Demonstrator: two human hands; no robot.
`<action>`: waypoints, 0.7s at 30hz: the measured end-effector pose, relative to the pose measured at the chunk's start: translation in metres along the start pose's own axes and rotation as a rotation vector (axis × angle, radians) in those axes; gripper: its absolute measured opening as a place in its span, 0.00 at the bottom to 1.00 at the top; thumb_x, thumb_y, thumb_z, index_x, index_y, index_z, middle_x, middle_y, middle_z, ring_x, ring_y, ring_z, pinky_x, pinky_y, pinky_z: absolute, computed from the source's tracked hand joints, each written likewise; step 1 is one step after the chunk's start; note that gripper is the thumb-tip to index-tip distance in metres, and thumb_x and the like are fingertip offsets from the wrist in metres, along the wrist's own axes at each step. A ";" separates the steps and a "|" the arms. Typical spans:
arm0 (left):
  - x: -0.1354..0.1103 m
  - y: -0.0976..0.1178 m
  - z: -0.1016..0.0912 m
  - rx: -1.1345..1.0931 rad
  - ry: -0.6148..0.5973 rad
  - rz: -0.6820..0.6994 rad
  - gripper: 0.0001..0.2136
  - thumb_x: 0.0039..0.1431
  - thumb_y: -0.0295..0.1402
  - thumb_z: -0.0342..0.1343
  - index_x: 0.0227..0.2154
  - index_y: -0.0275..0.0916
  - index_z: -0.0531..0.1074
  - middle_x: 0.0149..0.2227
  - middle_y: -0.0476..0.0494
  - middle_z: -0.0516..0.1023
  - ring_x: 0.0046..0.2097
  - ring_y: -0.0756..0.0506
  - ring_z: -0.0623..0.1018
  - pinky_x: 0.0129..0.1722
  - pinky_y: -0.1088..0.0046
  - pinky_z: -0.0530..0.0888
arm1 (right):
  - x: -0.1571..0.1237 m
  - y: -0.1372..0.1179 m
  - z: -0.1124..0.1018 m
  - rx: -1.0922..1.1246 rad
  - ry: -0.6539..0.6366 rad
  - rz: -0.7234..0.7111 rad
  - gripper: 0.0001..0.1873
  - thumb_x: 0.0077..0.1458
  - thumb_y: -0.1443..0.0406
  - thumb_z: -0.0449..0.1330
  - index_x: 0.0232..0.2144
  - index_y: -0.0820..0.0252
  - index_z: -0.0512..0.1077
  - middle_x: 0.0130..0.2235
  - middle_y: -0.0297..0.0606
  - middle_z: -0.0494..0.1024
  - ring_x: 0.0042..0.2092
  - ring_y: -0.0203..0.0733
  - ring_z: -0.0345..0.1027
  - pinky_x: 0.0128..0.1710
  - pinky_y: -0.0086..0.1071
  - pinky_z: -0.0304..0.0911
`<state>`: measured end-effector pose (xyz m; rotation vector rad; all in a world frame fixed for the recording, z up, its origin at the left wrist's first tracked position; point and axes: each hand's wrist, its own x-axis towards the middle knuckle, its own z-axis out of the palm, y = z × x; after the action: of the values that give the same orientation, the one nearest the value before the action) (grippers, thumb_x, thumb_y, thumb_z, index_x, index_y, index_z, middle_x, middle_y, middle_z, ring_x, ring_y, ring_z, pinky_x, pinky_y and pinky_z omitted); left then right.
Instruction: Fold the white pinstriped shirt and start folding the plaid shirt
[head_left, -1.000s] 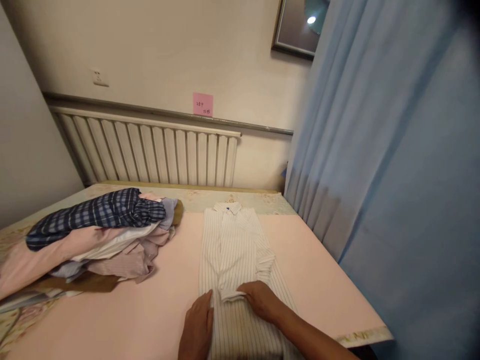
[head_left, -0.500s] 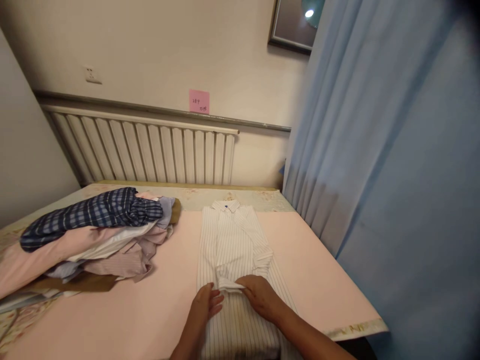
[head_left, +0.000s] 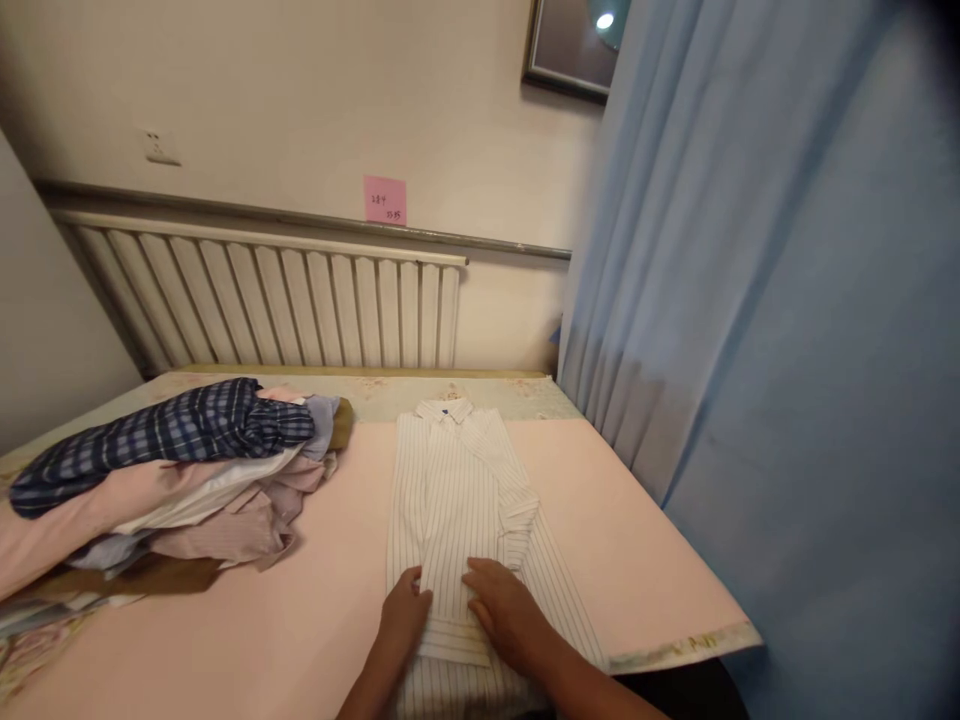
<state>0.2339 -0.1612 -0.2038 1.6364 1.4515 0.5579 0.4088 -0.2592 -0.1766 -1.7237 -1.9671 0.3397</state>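
Observation:
A white shirt (head_left: 459,500) with thin dark stripes lies flat, its collar at the far end and its front folded inward. One sleeve is laid down along its right part, the cuff near my right hand. My left hand (head_left: 405,612) rests at the left edge of the shirt, thumb and fingers slightly apart. On the cloth to the right lies my right hand (head_left: 511,612), fingers spread and touching the fabric. Between the hands the sleeve's cuff lies flat near the shirt's lower end.
A heap of clothes (head_left: 202,500), with a dark plaid garment (head_left: 165,430) on top, lies on the left of the pink sheet (head_left: 315,640). Blue curtains (head_left: 720,300) hang along the right side. A radiator (head_left: 300,300) stands behind the far edge.
My right hand has let go of the sleeve end it was pinching, and its fingers now spread on the shirt. The sleeve end now lies flat, nearer to me.

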 end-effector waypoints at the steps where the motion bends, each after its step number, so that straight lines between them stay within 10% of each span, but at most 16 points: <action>1: -0.002 0.000 0.000 0.052 0.026 0.030 0.19 0.53 0.24 0.47 0.49 0.32 0.68 0.40 0.39 0.79 0.42 0.45 0.78 0.44 0.70 0.72 | -0.001 0.003 0.007 -0.022 -0.025 -0.030 0.21 0.56 0.67 0.53 0.53 0.57 0.67 0.60 0.42 0.64 0.61 0.47 0.54 0.61 0.45 0.51; 8: -0.002 0.001 0.020 0.611 0.328 0.529 0.22 0.58 0.27 0.43 0.56 0.29 0.63 0.59 0.31 0.65 0.61 0.39 0.64 0.57 0.60 0.63 | -0.006 0.014 0.029 -0.018 -0.099 -0.136 0.25 0.54 0.66 0.55 0.56 0.57 0.64 0.62 0.39 0.61 0.65 0.47 0.47 0.64 0.44 0.42; 13: 0.016 -0.014 0.040 0.723 0.274 0.645 0.22 0.62 0.32 0.42 0.56 0.33 0.65 0.60 0.36 0.65 0.62 0.40 0.63 0.58 0.59 0.63 | 0.014 0.023 -0.005 0.082 0.038 0.066 0.15 0.55 0.68 0.51 0.42 0.57 0.73 0.44 0.38 0.77 0.48 0.42 0.68 0.50 0.34 0.61; 21: 0.019 -0.031 0.042 0.784 0.363 0.766 0.20 0.62 0.32 0.42 0.55 0.37 0.67 0.58 0.42 0.69 0.62 0.42 0.64 0.59 0.60 0.63 | 0.071 0.088 -0.053 -0.120 0.083 0.342 0.17 0.54 0.70 0.49 0.45 0.61 0.70 0.47 0.41 0.74 0.49 0.42 0.66 0.49 0.32 0.56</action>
<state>0.2537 -0.1568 -0.2562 2.8844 1.3302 0.7836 0.5058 -0.1823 -0.1609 -2.1196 -1.6617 0.2657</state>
